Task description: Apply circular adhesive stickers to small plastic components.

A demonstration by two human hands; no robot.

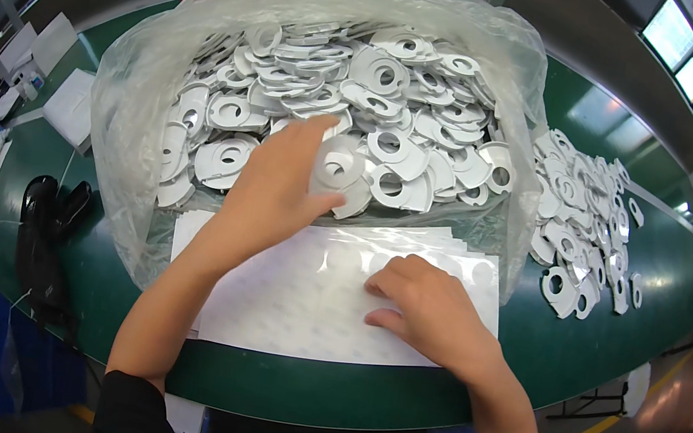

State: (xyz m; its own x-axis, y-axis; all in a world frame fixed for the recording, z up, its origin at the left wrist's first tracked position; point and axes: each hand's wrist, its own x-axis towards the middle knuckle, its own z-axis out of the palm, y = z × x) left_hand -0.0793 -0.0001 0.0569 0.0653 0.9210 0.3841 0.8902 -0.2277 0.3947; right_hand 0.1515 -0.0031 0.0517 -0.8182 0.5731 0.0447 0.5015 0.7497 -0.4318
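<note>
My left hand is at the front edge of a pile of flat white parts, each with a round hole and a curved, lobed outline. Its thumb and fingers close around the edge of one such white part, which looks slightly blurred. On the right, my right hand rests over a stack of glossy white sheets, fingers bent and thumb apart, with nothing visible between them. The undersides of its fingers are hidden.
A clear plastic bag surrounds the pile. More white parts lie loose at the right on the green table. A black glove-like item and a white box are at the left.
</note>
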